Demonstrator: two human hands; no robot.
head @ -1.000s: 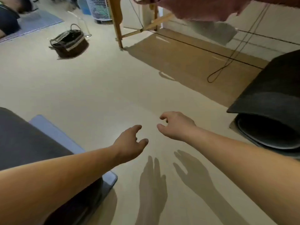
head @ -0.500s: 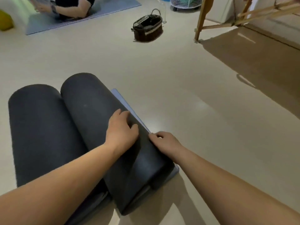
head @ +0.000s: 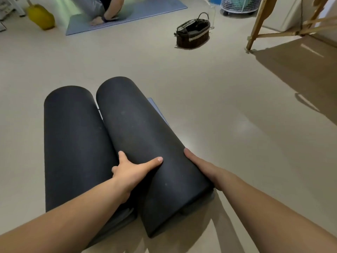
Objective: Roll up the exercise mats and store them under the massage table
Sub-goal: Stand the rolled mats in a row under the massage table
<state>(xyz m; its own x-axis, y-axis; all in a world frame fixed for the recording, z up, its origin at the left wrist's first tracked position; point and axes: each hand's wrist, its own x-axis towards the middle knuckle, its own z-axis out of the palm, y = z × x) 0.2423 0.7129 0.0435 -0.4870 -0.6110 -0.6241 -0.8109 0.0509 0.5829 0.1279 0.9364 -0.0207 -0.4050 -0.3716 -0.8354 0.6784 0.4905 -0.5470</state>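
Note:
Two rolled black mats lie side by side on the floor in front of me. The right roll (head: 138, 128) is clasped from both sides. My left hand (head: 133, 170) presses its left flank, fingers tucked into the gap beside the left roll (head: 73, 143), thumb stretched over the top. My right hand (head: 202, 168) is flat against its right flank, fingers hidden under the curve. A thin blue-grey mat (head: 156, 108) shows beneath the rolls. The massage table's wooden leg (head: 255, 28) stands at the far right.
A dark wicker basket (head: 193, 33) sits on the floor ahead. Beyond it a white mesh bin (head: 238, 6). At the back left a person sits on a blue mat (head: 127, 13), with a yellow bag (head: 41, 17) nearby. The table's shadow covers the floor at right.
My view swung left from the massage table to the two rolls. Both hands came down from mid-air onto the right roll and spread to its two sides.

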